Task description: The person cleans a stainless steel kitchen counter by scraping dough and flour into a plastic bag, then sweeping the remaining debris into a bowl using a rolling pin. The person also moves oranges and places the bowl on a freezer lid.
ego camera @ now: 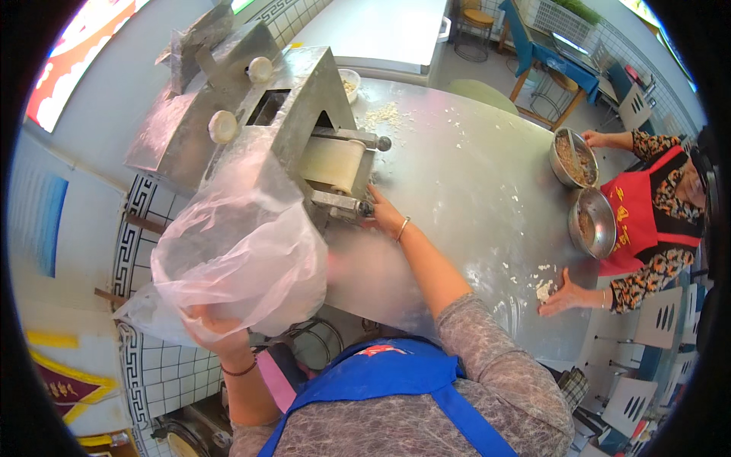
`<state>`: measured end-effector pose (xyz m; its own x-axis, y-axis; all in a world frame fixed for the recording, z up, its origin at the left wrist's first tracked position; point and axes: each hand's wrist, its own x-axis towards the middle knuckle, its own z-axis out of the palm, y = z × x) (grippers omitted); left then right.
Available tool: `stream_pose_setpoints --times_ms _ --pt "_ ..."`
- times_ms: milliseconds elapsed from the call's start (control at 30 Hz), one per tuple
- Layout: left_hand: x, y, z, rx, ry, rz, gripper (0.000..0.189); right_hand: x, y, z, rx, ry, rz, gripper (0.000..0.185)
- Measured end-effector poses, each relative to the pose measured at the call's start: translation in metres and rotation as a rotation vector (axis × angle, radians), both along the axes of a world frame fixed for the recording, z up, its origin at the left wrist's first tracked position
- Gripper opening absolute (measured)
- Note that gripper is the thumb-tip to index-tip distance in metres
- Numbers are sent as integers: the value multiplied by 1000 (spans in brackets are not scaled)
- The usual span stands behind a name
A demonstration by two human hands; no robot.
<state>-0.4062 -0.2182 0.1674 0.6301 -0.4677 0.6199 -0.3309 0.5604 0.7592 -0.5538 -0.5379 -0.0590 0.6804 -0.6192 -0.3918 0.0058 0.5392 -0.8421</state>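
A thin, clear plastic bag (245, 251) hangs puffed out at the left, in front of a metal dough-rolling machine (297, 108). My left hand (214, 331) grips its lower edge, the fingers partly seen through the film. My right hand (385, 211) reaches to the machine's front, beside the black knob (364, 209) of its lower bracket. Its fingertips are partly hidden there, so I cannot tell whether they hold anything. Between the two brackets sits a pale roller (334, 163), apparently wrapped with a dough sheet.
Flour and dough scraps (384, 116) lie on the steel table (451, 188). A white bowl (349, 84) stands behind the machine. Across the table, a co-worker in a red apron (628, 211) holds a metal bowl of filling (574, 157); a second metal bowl (599, 223) is beside it. The co-worker's other hand (565, 294) is near dough scraps.
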Motion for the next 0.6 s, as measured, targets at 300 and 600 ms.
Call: stream_pose_setpoints --times_ms 300,600 --pt "-55 -58 -4 193 107 -218 27 -107 109 89 -90 -240 -304 46" --pt "-79 -90 -8 225 208 -488 24 -119 140 163 -521 169 -95 77"
